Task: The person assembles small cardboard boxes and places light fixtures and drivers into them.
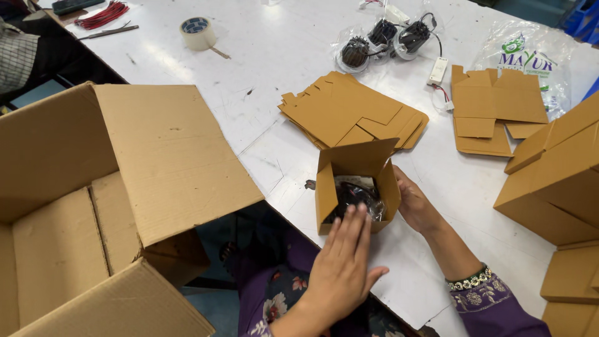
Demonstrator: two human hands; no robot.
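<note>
Small brown cardboard carton (355, 187) standing near the front edge of the white desk (281, 56), its top flap raised and a dark, plastic-wrapped part (357, 195) showing inside; what kind of part cannot be made out. Left hand (342, 265) lies flat against the carton's near face, fingers (352, 228) straight and close together, tips over the opening, gripping nothing. Right hand (415, 205) presses the carton's right wall, its fingers largely hidden behind that wall, so their spread cannot be judged. Behind the carton, a fanned stack of flat brown carton blanks (349, 112); to its right, a second, smaller pile of blanks (493, 112) resting partly on a clear plastic bag with green and red print (530, 56). Further back, dark round parts in clear bags (387, 39) with wires and a small white module. Roll of tape (198, 32) at far left. Large open corrugated box (93, 200) at left, and folded brown cartons (555, 181) at right, both cut off by the frame.
</note>
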